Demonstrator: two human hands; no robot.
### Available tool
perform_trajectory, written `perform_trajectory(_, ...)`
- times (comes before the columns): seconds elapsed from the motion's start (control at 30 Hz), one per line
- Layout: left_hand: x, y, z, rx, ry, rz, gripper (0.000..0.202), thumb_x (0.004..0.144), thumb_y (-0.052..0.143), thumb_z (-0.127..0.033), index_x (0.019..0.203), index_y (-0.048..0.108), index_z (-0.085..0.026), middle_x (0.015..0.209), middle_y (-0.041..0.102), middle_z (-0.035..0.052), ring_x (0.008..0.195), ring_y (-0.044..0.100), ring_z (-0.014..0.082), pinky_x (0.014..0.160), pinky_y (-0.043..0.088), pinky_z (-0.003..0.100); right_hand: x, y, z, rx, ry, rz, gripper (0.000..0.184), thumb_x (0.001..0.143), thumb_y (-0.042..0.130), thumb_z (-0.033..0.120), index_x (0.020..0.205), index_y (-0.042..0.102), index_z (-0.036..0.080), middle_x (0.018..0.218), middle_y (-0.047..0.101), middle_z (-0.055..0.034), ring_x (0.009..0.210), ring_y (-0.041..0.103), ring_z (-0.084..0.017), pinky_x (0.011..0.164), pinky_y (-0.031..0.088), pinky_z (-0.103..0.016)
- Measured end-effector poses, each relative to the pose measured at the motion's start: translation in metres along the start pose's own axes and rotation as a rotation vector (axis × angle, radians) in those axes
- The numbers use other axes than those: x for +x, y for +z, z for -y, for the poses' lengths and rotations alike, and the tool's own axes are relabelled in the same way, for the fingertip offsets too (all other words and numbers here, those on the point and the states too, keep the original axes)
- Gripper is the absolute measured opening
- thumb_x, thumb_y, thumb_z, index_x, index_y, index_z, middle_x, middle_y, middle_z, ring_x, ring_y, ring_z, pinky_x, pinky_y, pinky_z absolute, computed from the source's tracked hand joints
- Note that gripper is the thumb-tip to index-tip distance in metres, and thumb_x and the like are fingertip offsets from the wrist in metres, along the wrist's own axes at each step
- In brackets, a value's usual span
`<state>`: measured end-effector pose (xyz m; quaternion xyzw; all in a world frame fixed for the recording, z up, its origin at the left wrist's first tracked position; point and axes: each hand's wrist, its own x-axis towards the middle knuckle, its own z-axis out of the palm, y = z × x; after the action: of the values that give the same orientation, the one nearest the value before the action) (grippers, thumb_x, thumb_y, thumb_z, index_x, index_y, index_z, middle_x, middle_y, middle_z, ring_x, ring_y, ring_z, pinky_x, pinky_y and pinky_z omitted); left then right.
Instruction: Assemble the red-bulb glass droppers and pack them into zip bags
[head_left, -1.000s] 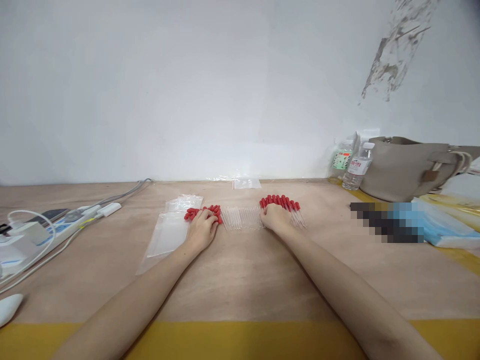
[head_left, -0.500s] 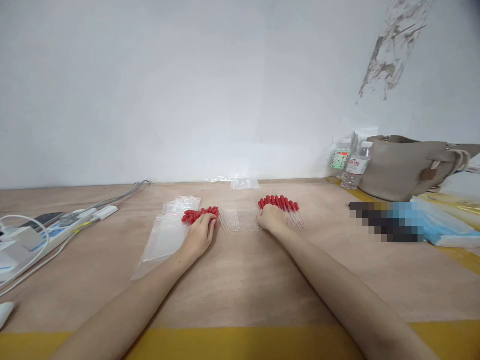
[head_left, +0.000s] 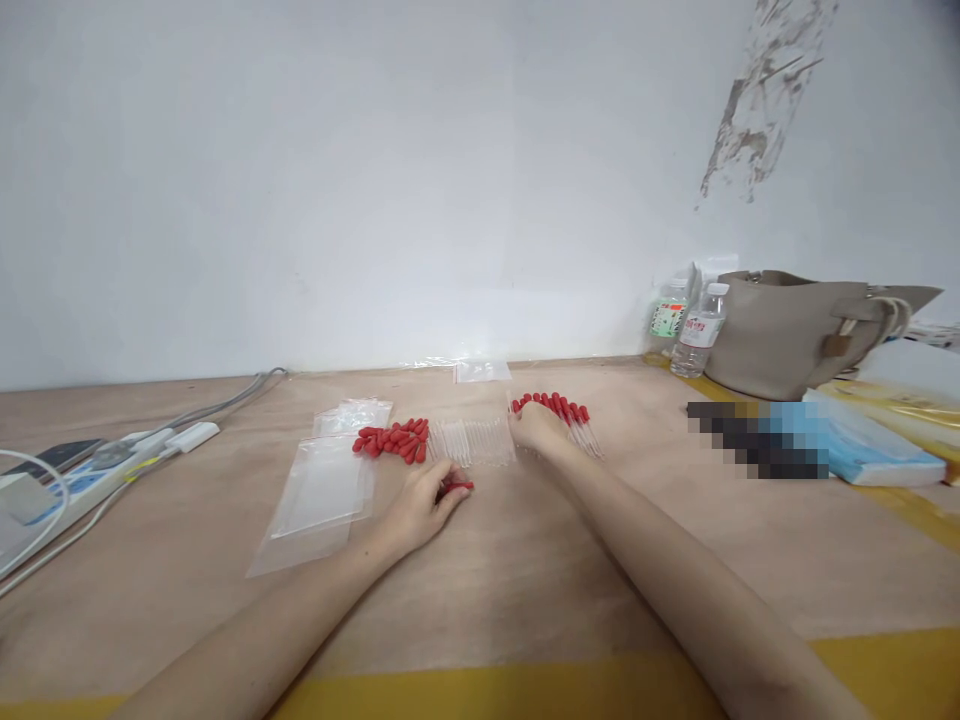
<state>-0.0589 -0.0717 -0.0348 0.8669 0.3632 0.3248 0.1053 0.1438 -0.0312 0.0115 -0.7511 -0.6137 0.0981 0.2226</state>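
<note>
My left hand (head_left: 427, 507) is closed in a pinch around a red rubber dropper bulb (head_left: 459, 487), just in front of the row of thin clear dropper tubes (head_left: 476, 442). My right hand (head_left: 538, 430) has its fingers curled together on a clear dropper tube at the row's right end; the hand partly hides that tube. Behind and right of that hand lie several droppers (head_left: 574, 410) with red bulbs fitted on clear tubes. A heap of loose red bulbs (head_left: 394, 440) sits left of the tube row.
Clear plastic bags (head_left: 322, 490) lie at the left, and another small bag (head_left: 482, 371) rests by the wall. A power strip (head_left: 97, 485) with cables is farther left. Water bottles (head_left: 699, 335), a grey bag (head_left: 787, 340) and a blue package (head_left: 862, 445) stand at the right.
My left hand has moved from the bulb heap toward me and to the right, with a red bulb in its fingers. My right hand stays at the row's end. The view has shifted slightly.
</note>
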Motion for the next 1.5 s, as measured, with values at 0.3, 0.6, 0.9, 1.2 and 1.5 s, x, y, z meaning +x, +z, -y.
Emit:
perform_trajectory(0.3, 0.000, -0.004, -0.019, -0.070, -0.004, 0.026, 0.019, 0.086, 0.041, -0.025, 0.090, 0.059, -0.018, 0.086, 0.056, 0.0036, 0.080, 0.053, 0.0147, 0.073, 0.042, 0.027, -0.053, 0.005, -0.039, 0.332, -0.728, -0.070, 0.025, 0.082, 0.044, 0.021, 0.105, 0.049, 0.014, 0.080, 0.060, -0.0049, 0.073, 0.055, -0.014, 0.067, 0.042, -0.025)
perform_trajectory(0.6, -0.002, 0.003, -0.019, -0.332, -0.101, 0.072, 0.020, 0.086, 0.040, -0.029, 0.088, 0.055, -0.016, 0.075, 0.057, 0.0011, 0.068, 0.051, 0.0126, 0.063, 0.041, 0.023, -0.081, 0.022, -0.048, 0.364, -0.899, -0.081, 0.021, 0.083, 0.042, 0.019, 0.098, 0.056, 0.018, 0.087, 0.060, -0.0060, 0.082, 0.053, -0.016, 0.073, 0.043, -0.030)
perform_trajectory(0.9, -0.003, 0.006, -0.013, -0.544, -0.174, 0.076, 0.021, 0.085, 0.042, -0.032, 0.088, 0.051, -0.014, 0.071, 0.055, 0.0006, 0.064, 0.053, 0.0113, 0.063, 0.044, 0.024, -0.082, 0.023, -0.049, 0.321, -0.912, -0.098, 0.023, 0.084, 0.040, 0.021, 0.099, 0.057, 0.018, 0.086, 0.062, -0.0063, 0.080, 0.054, -0.016, 0.073, 0.041, -0.030)
perform_trajectory(1.2, -0.005, 0.005, -0.011, -0.509, -0.195, 0.097, 0.020, 0.082, 0.047, -0.031, 0.084, 0.057, -0.013, 0.065, 0.053, -0.0010, 0.056, 0.049, 0.0089, 0.055, 0.042, 0.021, -0.080, 0.022, -0.047, 0.336, -0.885, -0.048, 0.019, 0.084, 0.044, 0.026, 0.086, 0.061, 0.019, 0.072, 0.060, -0.0018, 0.068, 0.050, -0.012, 0.066, 0.036, -0.026)
perform_trajectory(1.5, -0.009, -0.001, -0.021, -0.199, -0.081, 0.183, 0.019, 0.083, 0.047, -0.030, 0.087, 0.062, -0.019, 0.077, 0.064, 0.0001, 0.067, 0.056, 0.0117, 0.061, 0.042, 0.021, -0.074, 0.014, -0.053, 0.057, -0.934, -0.042, 0.021, 0.085, 0.043, 0.025, 0.085, 0.064, 0.023, 0.072, 0.062, -0.0005, 0.061, 0.049, -0.010, 0.069, 0.024, -0.030)
